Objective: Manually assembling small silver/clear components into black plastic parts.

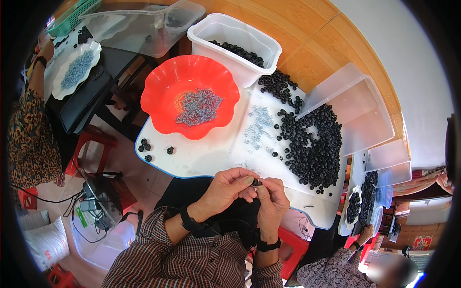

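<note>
White table [194, 161] ahead, both hands [222, 193] pinch a small black piece [257, 183] between them.

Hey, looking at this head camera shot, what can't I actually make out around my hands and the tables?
All in the head view:
Small black piece: full shape hidden by the left hand and right hand pinching it.
Grey-blue bits in the red bowl: too small and heaped to count.
White tub: floor hidden by its near wall and black pieces.
Left co-worker: head cut off by the picture's dark rim.
</note>
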Tool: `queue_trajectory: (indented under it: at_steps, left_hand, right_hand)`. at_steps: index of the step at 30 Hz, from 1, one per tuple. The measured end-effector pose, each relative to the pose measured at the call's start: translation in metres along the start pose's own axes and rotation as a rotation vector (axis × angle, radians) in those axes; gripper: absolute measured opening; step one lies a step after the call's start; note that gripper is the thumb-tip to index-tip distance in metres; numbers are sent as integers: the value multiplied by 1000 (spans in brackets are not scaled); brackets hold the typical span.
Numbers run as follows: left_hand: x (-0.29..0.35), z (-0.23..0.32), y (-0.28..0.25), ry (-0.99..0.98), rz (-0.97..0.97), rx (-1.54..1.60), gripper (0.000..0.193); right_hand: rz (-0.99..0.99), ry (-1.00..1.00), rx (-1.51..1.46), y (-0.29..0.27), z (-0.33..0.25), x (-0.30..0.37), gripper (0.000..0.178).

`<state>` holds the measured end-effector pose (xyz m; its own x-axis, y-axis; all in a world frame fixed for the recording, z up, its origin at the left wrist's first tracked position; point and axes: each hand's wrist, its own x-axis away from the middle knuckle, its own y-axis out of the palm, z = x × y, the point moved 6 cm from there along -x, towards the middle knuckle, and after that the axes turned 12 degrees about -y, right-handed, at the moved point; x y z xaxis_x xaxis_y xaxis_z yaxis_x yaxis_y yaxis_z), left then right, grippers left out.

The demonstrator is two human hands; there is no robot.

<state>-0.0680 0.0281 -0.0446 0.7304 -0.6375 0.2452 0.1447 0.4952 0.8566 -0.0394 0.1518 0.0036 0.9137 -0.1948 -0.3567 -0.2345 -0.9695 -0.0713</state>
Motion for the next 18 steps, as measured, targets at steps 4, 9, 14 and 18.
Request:
queue_trajectory:
  at_steps: [4, 9, 14, 18]
  left_hand:
    - [3, 2, 2, 14, 9, -39, 23]
    - [3, 2, 3, 38, 35, -36, 22]
    - [2, 1, -1, 51, 45, -34, 21]
    - [2, 0, -1, 38, 49, -18, 20]
  right_hand:
    - [9, -15, 0, 0, 0, 1, 13]
    - [15, -20, 56, -1, -1, 3, 13]
    - [14, -56, 122, 1, -2, 6, 12]
    - [17, -63, 125, 0, -1, 7, 11]
